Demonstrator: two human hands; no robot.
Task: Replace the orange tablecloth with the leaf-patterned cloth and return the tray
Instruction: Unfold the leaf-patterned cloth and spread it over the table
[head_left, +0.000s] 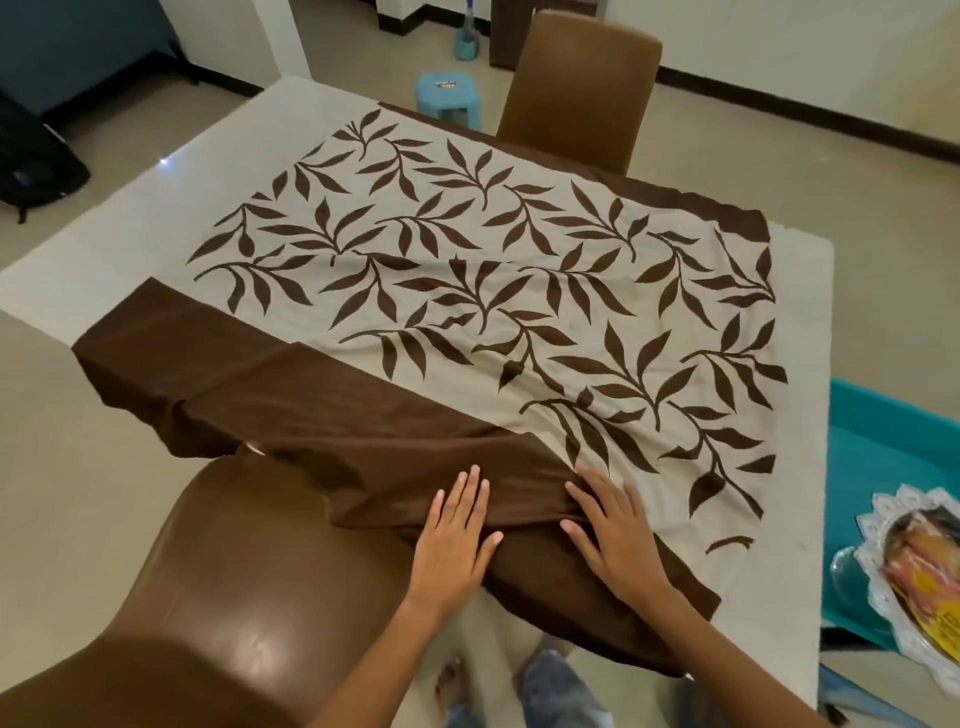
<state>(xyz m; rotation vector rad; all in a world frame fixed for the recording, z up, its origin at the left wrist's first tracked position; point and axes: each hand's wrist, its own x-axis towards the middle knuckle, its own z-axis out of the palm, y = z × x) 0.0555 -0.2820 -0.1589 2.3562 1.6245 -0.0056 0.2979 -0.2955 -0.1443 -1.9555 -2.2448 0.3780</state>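
Covering most of the pale desk (130, 228), the leaf-patterned cloth (467, 270) lies spread across the middle of the frame: beige with dark brown leaf sprigs and a wide plain brown border. Its near border is bunched and folded at the lower centre, one corner drooping over the desk edge. The left hand (454, 540) and right hand (613, 530) both press flat on that rumpled brown band, fingers straight and spread, gripping nothing.

Home dining room — white table (130, 228), brown chairs (582, 83), tiled floor (779, 156).
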